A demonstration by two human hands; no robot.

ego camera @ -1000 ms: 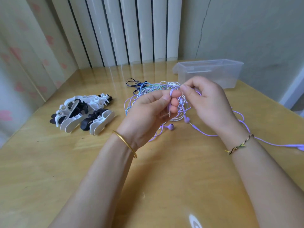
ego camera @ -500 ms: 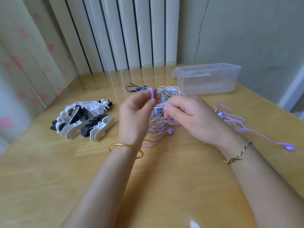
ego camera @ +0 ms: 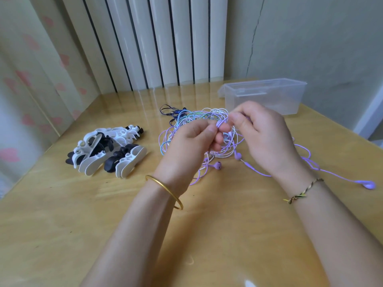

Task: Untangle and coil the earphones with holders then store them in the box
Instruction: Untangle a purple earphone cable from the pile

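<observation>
- Stage: untangling, judged early. The earphones (ego camera: pixel 199 116) lie as one mixed knot of purple, white, green, blue and dark cords at mid-table (ego camera: pixel 83 224), partly under both hands.
- Left hand (ego camera: pixel 192 139): thumb and curled fingers pinch a purple cord (ego camera: pixel 220 123) at the top of the knot.
- Right hand (ego camera: pixel 263 137): fingers curled, pinching the same cord just beside the left fingertips.
- One purple length ending in an earbud (ego camera: pixel 370 184) trails out of the knot toward 4 o'clock; judged partly freed.
- Holders (ego camera: pixel 107 150): black and white pile at 9 o'clock of the knot, apart from both hands, none carrying a cord.
- Box (ego camera: pixel 267 96): at 1 o'clock, open, no earphones visible inside.
- Outstanding: separating each pair, coiling, storing.
</observation>
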